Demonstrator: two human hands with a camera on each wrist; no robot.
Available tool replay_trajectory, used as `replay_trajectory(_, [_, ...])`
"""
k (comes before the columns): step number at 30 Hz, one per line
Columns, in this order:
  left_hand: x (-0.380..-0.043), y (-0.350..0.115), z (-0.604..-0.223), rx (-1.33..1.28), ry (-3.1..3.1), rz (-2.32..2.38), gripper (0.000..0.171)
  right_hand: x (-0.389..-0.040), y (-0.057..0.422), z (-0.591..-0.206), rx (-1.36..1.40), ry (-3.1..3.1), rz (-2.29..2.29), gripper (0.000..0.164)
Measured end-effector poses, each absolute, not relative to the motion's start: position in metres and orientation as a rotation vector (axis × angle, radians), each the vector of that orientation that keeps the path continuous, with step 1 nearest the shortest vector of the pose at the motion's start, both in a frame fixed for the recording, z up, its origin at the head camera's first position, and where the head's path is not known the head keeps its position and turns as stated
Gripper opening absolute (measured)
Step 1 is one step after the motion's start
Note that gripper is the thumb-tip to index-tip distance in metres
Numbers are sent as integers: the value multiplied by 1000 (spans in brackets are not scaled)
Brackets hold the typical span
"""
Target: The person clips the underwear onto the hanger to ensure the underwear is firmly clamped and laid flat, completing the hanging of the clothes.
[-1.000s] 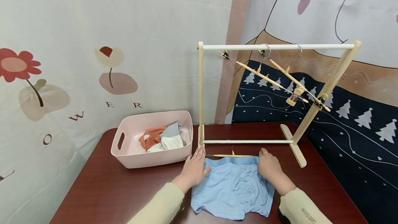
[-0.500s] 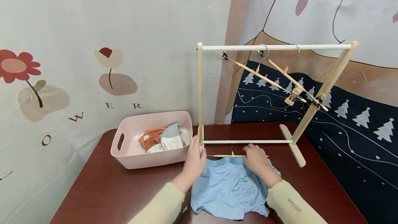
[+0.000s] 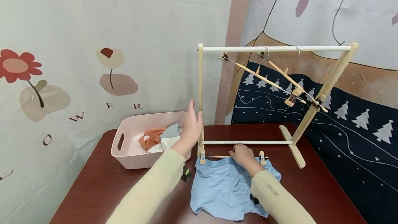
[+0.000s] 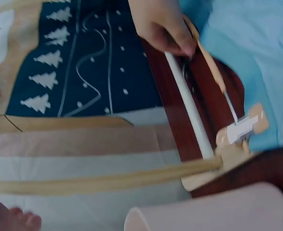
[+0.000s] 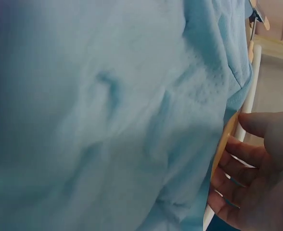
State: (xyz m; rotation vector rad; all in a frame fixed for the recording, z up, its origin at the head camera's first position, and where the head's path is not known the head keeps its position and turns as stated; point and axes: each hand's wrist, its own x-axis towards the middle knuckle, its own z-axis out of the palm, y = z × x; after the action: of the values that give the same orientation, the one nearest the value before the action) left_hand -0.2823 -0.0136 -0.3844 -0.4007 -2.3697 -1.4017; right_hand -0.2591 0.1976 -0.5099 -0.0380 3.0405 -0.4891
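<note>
Light blue boxer shorts [image 3: 224,189] lie flat, their waistband toward the rack. A wooden hanger [image 3: 219,156] runs along the waistband, with a clip [image 3: 202,157] at the left end and another clip [image 3: 262,158] at the right, both at the waistband. My right hand [image 3: 244,156] holds the hanger near its middle, by the hook; in the right wrist view its thumb and bent fingers meet the hanger bar [image 5: 222,147]. My left hand [image 3: 191,129] is raised with straight fingers beside the rack's left post, touching nothing.
A wooden rack [image 3: 200,78] stands at the back, two hangers [image 3: 261,77] with clips on its top rail [image 3: 233,49]. Left of it a pink basket [image 3: 140,161] contains orange, grey and white clothes [image 3: 152,137]. All stand on a dark red table [image 3: 102,189] before a printed curtain.
My right hand has slid left from the waistband's right end to the hanger's middle. My left hand has lifted off the left end and risen, uncovering the clip there.
</note>
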Motion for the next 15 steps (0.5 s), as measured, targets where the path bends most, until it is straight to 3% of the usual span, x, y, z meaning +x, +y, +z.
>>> replay_trajectory(8, [-304, -18, -376, -420, -2396, -1253, 42, -268, 190, -510, 134, 2943, -489, 35])
replay_trajectory(15, [-308, -16, -374, -417, -2421, -1224, 42, -264, 195, -509, 195, 2867, -582, 41])
